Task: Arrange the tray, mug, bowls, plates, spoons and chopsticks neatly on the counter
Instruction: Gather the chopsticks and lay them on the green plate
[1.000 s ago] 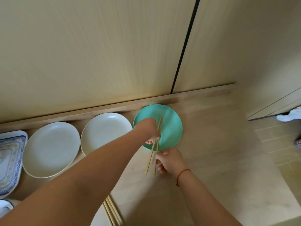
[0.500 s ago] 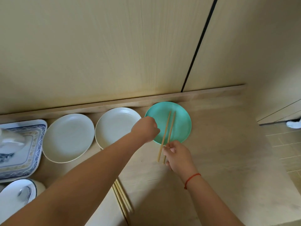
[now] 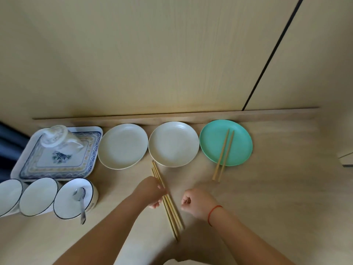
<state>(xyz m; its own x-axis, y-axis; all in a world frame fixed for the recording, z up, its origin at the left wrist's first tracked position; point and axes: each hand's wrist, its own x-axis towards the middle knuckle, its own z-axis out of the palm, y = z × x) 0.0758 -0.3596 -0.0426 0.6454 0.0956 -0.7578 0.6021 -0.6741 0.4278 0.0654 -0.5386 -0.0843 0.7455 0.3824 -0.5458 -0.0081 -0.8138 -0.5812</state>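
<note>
A patterned tray (image 3: 36,167) sits at the back left with a pale mug (image 3: 57,139) tipped over on it. Two white plates (image 3: 123,146) (image 3: 173,144) and a green plate (image 3: 240,148) line the back rail. One chopstick pair (image 3: 223,153) rests across the green plate, its ends on the counter. Three white bowls (image 3: 8,196) (image 3: 38,196) (image 3: 65,205) stand at the front left, and the right one holds a metal spoon (image 3: 81,201). My left hand (image 3: 152,192) is curled over a bundle of loose chopsticks (image 3: 172,215). My right hand (image 3: 196,203) is a fist with nothing in it, just right of the bundle.
A wooden rail (image 3: 172,115) runs along the back of the counter under pale cabinet doors. The counter's right end drops off near a floor strip (image 3: 345,159). Bare wood (image 3: 277,197) lies in front of the green plate.
My right hand has let go of the pair on the green plate and pulled back. My left hand has come back from the plates to the loose chopsticks. The view has swung left.
</note>
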